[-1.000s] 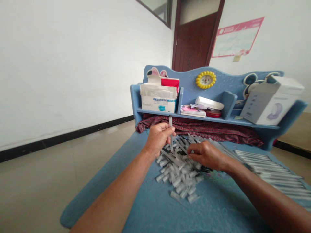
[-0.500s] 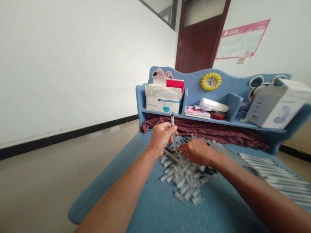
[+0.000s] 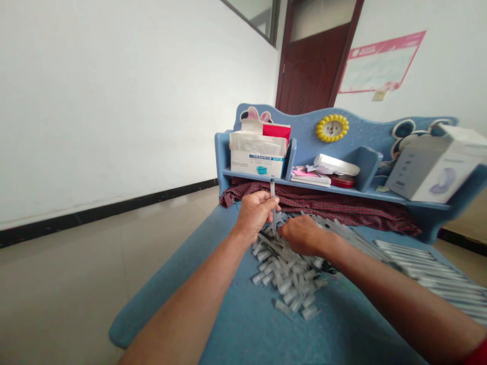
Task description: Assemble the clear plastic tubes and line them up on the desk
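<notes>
Translucent tube (image 3: 273, 189): held near-upright just right of the frame's centre, its lower end above the upper part of a loose pile of short clear pieces (image 3: 291, 294).

Step in hand: judged to be work at the lower end of the tube, with the left hand (image 3: 257, 214) as the holder and the right hand (image 3: 303, 234) as the working hand. The next move calls for a steady tube and for right fingertips aligned with its lower end; a tilt at this point could spoil the alignment.

Left hand pose: forearm rises from the bottom centre-left; thumb and fingers are closed on the tube near its middle, leaving both ends exposed.

Right hand pose: forearm enters from the lower right corner; back of the hand faces up, fingers curled, tips pointing left, just beside the tube's lower end. Whether they grip a piece cannot be told; the hand conceals it.

Surroundings: a row of slim rods (image 3: 437, 274) lies at the right edge, on the blue table (image 3: 243, 329).
</notes>
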Tool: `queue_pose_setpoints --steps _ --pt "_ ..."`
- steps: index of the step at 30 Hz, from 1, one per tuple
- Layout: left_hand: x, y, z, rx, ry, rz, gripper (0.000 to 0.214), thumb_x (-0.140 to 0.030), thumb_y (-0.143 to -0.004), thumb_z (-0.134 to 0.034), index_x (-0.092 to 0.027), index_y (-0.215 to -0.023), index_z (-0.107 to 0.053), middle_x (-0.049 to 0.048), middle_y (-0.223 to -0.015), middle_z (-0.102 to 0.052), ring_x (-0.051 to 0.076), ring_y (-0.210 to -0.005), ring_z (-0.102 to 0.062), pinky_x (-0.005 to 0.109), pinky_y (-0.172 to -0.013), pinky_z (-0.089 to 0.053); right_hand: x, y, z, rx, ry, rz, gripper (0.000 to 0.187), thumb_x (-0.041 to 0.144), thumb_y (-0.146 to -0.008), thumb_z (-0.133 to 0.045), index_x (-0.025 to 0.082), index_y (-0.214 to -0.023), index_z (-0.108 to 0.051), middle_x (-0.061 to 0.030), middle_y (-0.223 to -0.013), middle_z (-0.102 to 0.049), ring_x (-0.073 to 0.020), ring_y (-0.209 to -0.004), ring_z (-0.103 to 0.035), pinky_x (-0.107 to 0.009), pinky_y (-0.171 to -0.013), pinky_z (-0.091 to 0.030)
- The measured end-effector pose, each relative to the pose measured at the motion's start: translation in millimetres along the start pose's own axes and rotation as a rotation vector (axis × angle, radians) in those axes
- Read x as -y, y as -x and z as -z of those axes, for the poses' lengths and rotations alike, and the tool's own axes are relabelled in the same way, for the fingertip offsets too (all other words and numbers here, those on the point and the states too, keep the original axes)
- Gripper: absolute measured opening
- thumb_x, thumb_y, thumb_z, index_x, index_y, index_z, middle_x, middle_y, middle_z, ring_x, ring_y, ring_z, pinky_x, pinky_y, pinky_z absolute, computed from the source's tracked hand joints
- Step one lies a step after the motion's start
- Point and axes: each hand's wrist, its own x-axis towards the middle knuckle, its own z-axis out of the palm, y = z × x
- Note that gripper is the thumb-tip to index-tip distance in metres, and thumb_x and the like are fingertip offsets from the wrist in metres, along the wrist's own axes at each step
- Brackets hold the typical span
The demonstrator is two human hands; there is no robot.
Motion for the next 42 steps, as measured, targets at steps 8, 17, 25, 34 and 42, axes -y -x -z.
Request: queue_pose_setpoints --steps 8,17,25,34,42 --pt "-0.3 0.8 -0.1 0.002 -0.016 -0.001 0.017 -0.028 -0.07 -0.059 -0.014 -0.06 -0.059 -0.0045 -0.037 -0.048 0.005 -0.031 -0.036 0.018 -0.037 -0.024 -8.0 -0.2 -9.9 -0.045 0.026 0.012 0.03 0.01 -0.077 -0.043 0.013 -0.098 -0.065 -0.0177 -0.09 -0.069 -0.0288 -0.09 -0.066 -0.037 -0.072 -0.05" --pt "-1.0 2.0 -0.8 0.01 -0.021 0.003 0.017 -0.028 -0.069 -0.061 -0.014 -0.059 -0.059 -0.004 -0.037 -0.048 0.005 -0.031 -0.036 0.018 -0.036 -0.023 -12.4 3.6 -14.7 -0.061 0.006 0.01 0.028 0.015 -0.078 -0.044 0.015 -0.094 -0.066 -0.0156 -0.089 -0.069 -0.0278 -0.088 -0.066 -0.034 -0.068 -0.048" --pt "1.4 -0.5 -0.5 0.003 -0.022 -0.001 0.017 -0.028 -0.067 -0.062 -0.014 -0.059 -0.06 -0.0033 -0.039 -0.051 0.005 -0.032 -0.038 0.018 -0.037 -0.024 -24.1 21.1 -11.0 -0.122 -0.123 -0.021 0.026 0.021 -0.081 -0.044 0.022 -0.095 -0.066 -0.0077 -0.086 -0.069 -0.0211 -0.081 -0.064 -0.026 -0.064 -0.041" --pt "4.4 -0.3 -1.3 0.036 -0.053 -0.03 0.018 -0.029 -0.069 -0.062 -0.014 -0.06 -0.06 -0.0029 -0.042 -0.053 0.005 -0.032 -0.039 0.018 -0.037 -0.026 -23.7 35.0 -12.9 -0.119 -0.084 -0.041 0.026 0.026 -0.084 -0.044 0.021 -0.1 -0.064 -0.0095 -0.085 -0.07 -0.0218 -0.08 -0.065 -0.027 -0.065 -0.042" --pt "4.3 -1.2 -1.7 0.045 -0.039 -0.022 0.019 -0.029 -0.068 -0.063 -0.013 -0.059 -0.059 -0.0006 -0.052 -0.06 0.004 -0.033 -0.041 0.018 -0.037 -0.027 -5.5 33.1 -20.0 -0.049 0.024 0.028 0.025 0.01 -0.078 -0.044 0.011 -0.088 -0.067 -0.0187 -0.081 -0.07 -0.0291 -0.079 -0.068 -0.034 -0.065 -0.048"
